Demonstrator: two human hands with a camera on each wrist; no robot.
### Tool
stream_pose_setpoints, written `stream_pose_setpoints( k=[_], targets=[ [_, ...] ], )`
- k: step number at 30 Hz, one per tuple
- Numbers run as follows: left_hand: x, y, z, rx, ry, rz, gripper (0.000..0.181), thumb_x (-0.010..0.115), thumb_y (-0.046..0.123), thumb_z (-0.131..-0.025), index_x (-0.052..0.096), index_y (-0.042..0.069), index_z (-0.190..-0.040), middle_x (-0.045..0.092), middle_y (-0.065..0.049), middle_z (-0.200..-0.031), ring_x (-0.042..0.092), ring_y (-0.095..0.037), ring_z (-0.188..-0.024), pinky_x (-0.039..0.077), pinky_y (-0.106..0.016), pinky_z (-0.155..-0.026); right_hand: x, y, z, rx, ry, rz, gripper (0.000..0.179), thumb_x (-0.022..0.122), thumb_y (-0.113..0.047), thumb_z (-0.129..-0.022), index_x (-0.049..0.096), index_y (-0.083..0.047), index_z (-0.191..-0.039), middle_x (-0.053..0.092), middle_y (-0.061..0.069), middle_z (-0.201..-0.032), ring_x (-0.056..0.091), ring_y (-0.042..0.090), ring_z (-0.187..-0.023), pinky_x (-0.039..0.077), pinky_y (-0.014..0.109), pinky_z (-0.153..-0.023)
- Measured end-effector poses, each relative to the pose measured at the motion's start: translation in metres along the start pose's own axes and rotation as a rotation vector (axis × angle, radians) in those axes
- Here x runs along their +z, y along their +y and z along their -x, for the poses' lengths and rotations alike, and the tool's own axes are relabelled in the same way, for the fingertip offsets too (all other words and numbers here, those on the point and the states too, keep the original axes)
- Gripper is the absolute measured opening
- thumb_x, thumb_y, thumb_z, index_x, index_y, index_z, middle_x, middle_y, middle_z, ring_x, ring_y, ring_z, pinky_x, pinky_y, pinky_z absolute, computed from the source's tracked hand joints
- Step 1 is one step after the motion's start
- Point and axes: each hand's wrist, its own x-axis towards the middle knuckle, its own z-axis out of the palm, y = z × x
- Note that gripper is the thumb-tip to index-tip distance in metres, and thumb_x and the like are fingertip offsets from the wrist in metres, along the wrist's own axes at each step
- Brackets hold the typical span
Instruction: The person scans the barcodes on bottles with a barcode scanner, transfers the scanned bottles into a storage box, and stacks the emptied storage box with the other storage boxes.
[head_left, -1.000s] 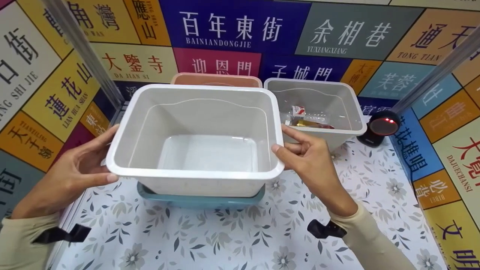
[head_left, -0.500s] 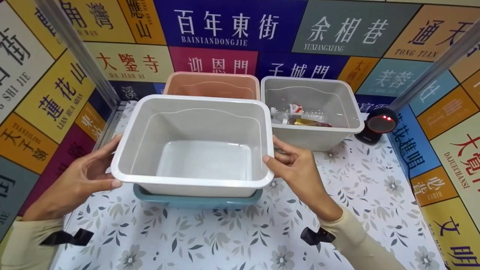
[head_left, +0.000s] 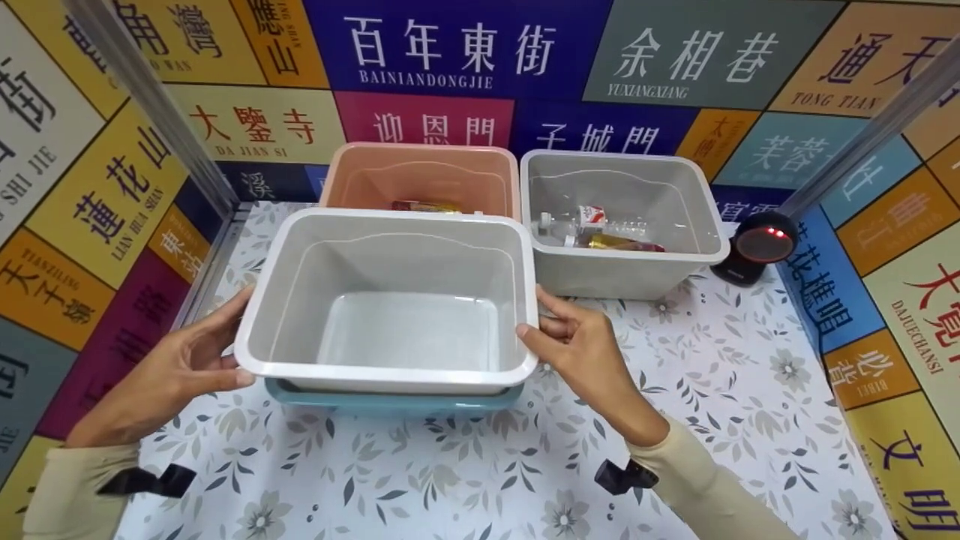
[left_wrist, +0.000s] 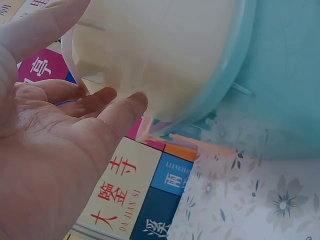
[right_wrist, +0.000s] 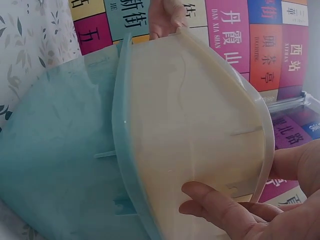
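Observation:
Both hands hold a white plastic bin (head_left: 409,330), which is partly inside a teal bin (head_left: 394,399) of similar shape. My left hand (head_left: 184,360) grips the white bin's left end, thumb at the near corner of the rim and fingers against the outer wall. On the opposite end, my right hand (head_left: 581,341) pinches the rim between thumb and fingers. The right wrist view shows the white bin's outer wall (right_wrist: 190,110) still standing well out of the teal rim (right_wrist: 120,115). The white bin has nothing inside.
Behind stand a pink bin (head_left: 435,176) with a wrapped item (head_left: 424,205) in it and a grey bin (head_left: 600,274) with plastic bottles (head_left: 600,220). A black scanner-like device (head_left: 757,246) is at the right. Printed panels (head_left: 450,45) enclose the flower-patterned table surface (head_left: 465,480).
Both hands have lowered the white bin further into the teal bin, bringing it nearer and slightly left in view. More of the pink bin and its contents now shows.

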Motion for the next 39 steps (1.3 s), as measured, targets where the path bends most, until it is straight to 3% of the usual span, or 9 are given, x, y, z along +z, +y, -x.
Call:
stream_pose_setpoints(
  k=[7, 15, 23, 39],
  targets=[
    [0.001, -0.009, 0.002, -0.011, -0.019, 0.003, 0.103, 0.067, -0.019, -0.098, 0.014, 0.018, -0.178, 0.003, -0.013, -0.185, 0.037, 0.0, -0.157, 0.044, -0.025, -0.117, 0.001, 0.008, 0.0, -0.009, -0.016, 0.029, 0.067, 0.078, 0.001, -0.099, 0.048, 0.009, -0.158, 0.072, 0.029, -0.131, 0.073, 0.036, -0.122, 0.062, 0.033, -0.09],
    [0.003, -0.017, 0.004, -0.049, -0.001, -0.054, 0.102, 0.07, -0.012, -0.101, 0.013, 0.021, -0.179, 0.006, -0.015, -0.185, 0.044, -0.002, -0.153, 0.049, -0.026, -0.112, 0.001, 0.014, 0.0, -0.011, -0.025, 0.076, 0.067, 0.08, -0.001, -0.099, 0.049, 0.008, -0.158, 0.071, 0.029, -0.134, 0.071, 0.037, -0.126, 0.061, 0.031, -0.093],
    [0.004, -0.029, 0.004, -0.042, -0.033, 0.01, 0.104, 0.069, -0.014, -0.1, 0.009, 0.017, -0.179, 0.002, -0.018, -0.185, 0.041, -0.004, -0.156, 0.048, -0.029, -0.114, 0.002, 0.021, -0.001, 0.012, -0.01, 0.132, 0.066, 0.083, -0.004, -0.097, 0.053, 0.007, -0.155, 0.072, 0.025, -0.136, 0.071, 0.033, -0.127, 0.06, 0.029, -0.095],
    [0.008, -0.049, 0.007, -0.065, -0.025, 0.009, 0.104, 0.068, -0.01, -0.102, 0.008, 0.025, -0.179, -0.001, -0.014, -0.185, 0.037, 0.001, -0.156, 0.045, -0.026, -0.116, -0.001, 0.037, 0.001, -0.001, -0.061, 0.139, 0.066, 0.08, -0.005, -0.1, 0.05, 0.005, -0.158, 0.055, 0.024, -0.158, 0.065, 0.034, -0.136, 0.057, 0.031, -0.101]
  ],
)
